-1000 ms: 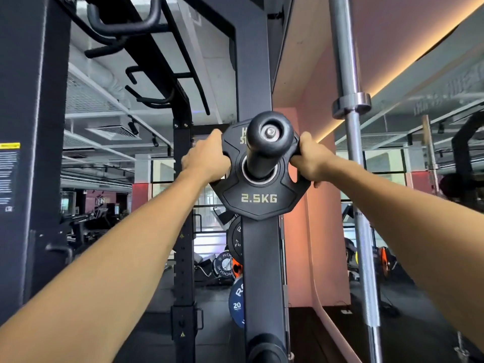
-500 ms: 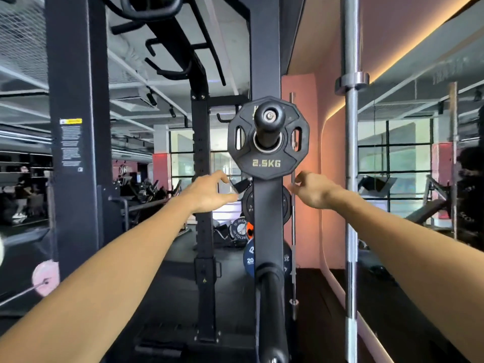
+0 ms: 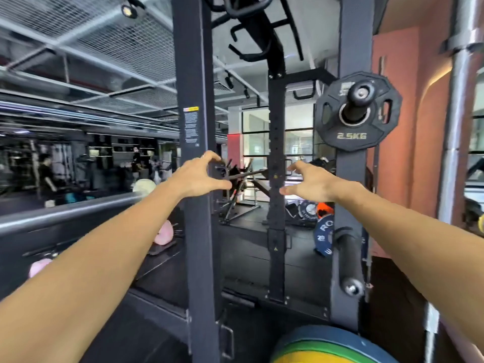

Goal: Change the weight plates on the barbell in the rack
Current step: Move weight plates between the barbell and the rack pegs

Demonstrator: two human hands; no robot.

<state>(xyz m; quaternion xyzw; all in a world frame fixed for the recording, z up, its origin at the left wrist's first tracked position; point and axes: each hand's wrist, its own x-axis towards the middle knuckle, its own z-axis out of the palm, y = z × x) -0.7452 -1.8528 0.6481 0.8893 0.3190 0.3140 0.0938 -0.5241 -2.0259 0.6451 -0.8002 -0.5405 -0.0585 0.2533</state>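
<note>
A black 2.5KG plate (image 3: 332, 127) hangs on an upper storage peg (image 3: 360, 96) of the rack's right upright (image 3: 348, 179). Both my hands are off it, held out in the air lower and to the left. My left hand (image 3: 199, 176) has spread, relaxed fingers in front of the rack's middle upright (image 3: 195, 231) and holds nothing. My right hand (image 3: 311, 183) is open too, fingers pointing left. The barbell's shaft (image 3: 65, 214) runs across the left side, blurred. An empty lower peg (image 3: 349, 263) sticks out below the plate.
Stacked blue, green and yellow bumper plates (image 3: 332, 347) lie at the bottom edge. A blue 20 plate (image 3: 323, 238) sits behind the right upright. A vertical chrome bar (image 3: 457, 127) stands far right. Pink plates (image 3: 163, 233) sit on the barbell's far side. A person (image 3: 47, 176) stands far left.
Both hands let go of the 2.5KG plate, leaving it on the peg, and dropped down and left. The view swung left, so the plate now sits at the upper right.
</note>
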